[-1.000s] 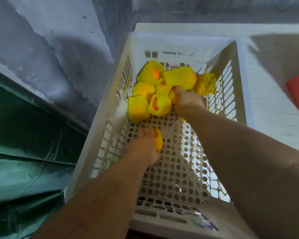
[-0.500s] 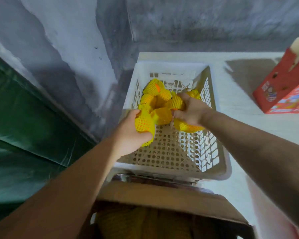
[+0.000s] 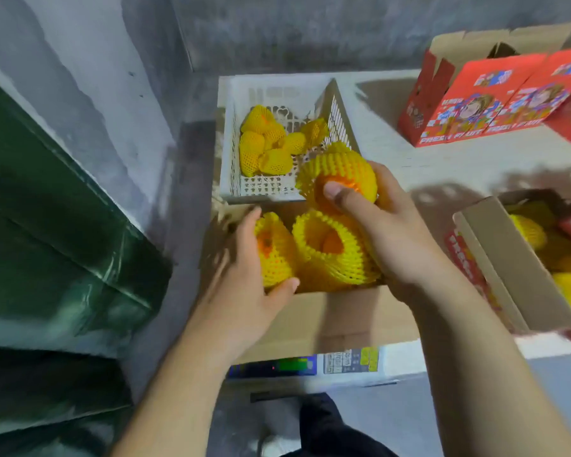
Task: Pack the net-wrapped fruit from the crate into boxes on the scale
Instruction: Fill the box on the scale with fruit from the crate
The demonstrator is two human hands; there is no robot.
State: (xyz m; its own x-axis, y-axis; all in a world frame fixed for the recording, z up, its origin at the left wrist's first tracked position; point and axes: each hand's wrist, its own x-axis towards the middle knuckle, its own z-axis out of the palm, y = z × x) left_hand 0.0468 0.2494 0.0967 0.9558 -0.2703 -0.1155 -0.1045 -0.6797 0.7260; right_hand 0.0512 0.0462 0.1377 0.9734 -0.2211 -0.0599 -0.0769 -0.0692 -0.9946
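Hands over open box (image 3: 337,319) on scale (image 3: 310,364), frame centre. Left hand (image 3: 244,278) grips one net-wrapped fruit (image 3: 272,255) at box's 9 o'clock side, fingers curled round it. Right hand (image 3: 386,232) clutches two: top fruit (image 3: 338,169) pinned by thumb, second fruit (image 3: 330,249) under the palm, just above the box. Crate (image 3: 231,140) at 12 o'clock of box, several wrapped fruit (image 3: 267,143) left inside at its far-left end. Filled box (image 3: 495,258) at 3 o'clock on surface (image 3: 442,166); red cartons (image 3: 495,100) at 1 o'clock.
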